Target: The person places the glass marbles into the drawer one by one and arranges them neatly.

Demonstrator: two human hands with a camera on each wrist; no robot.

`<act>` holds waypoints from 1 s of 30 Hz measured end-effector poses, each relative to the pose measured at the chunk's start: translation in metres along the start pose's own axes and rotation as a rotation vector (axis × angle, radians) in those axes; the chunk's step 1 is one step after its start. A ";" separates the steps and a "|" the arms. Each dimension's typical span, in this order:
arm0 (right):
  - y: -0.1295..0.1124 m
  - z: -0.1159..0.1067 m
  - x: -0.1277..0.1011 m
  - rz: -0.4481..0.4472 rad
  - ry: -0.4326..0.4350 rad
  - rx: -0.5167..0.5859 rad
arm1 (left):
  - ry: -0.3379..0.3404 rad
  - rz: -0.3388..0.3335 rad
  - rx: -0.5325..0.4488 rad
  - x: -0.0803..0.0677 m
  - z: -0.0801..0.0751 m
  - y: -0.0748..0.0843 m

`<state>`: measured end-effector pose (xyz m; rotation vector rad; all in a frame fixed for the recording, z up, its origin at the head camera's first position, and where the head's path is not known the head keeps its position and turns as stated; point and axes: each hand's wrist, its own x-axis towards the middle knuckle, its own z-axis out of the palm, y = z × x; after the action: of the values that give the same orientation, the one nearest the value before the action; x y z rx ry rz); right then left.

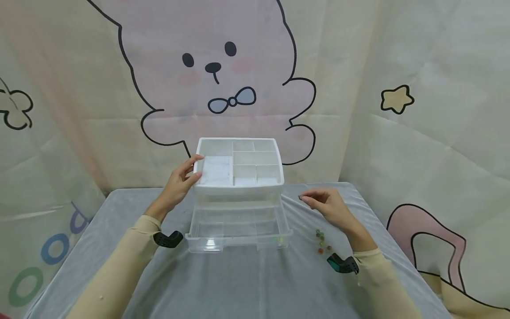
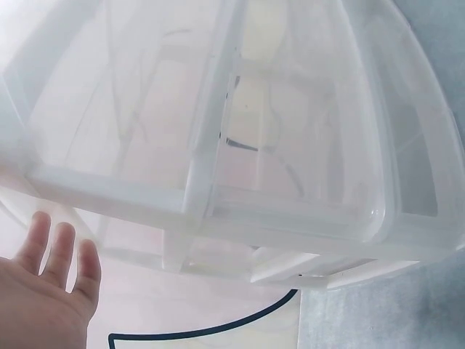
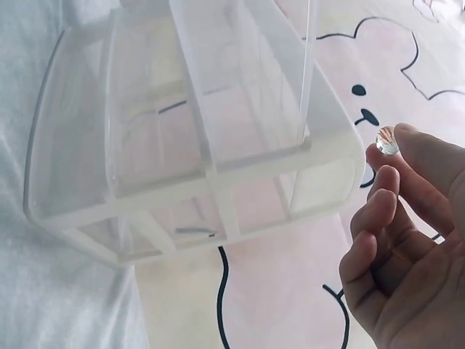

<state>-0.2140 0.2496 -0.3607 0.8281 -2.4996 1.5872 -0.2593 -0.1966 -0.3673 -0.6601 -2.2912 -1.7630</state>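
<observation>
One marble [image 3: 388, 142] is pinched in the right hand [image 1: 328, 208]; the open drawer [image 1: 239, 243] lies at the marble's eight o'clock. The left hand [image 1: 174, 188], fingers apart, touches the organizer [image 1: 239, 188].

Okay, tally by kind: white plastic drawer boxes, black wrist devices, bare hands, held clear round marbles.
White plastic drawer box: 1
Black wrist devices: 2
Bare left hand and right hand: 2
Clear orange-streaked round marble: 1
Total: 6

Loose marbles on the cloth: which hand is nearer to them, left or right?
Right. In the head view, the right hand appears just above the loose marbles, pinching another marble; the left hand is across the drawer unit, gripping its upper left edge.
</observation>
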 end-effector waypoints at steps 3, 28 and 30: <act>-0.009 0.003 0.003 -0.021 -0.019 0.015 | 0.004 0.002 0.003 0.000 -0.001 -0.001; -0.029 0.044 0.011 -0.170 -0.233 0.007 | -0.006 -0.006 0.014 0.000 0.000 0.001; -0.031 0.045 0.011 -0.153 -0.233 -0.001 | -0.006 -0.008 0.017 -0.001 0.000 0.002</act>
<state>-0.1987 0.1966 -0.3528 1.2374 -2.5116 1.5193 -0.2580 -0.1963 -0.3660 -0.6549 -2.3128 -1.7452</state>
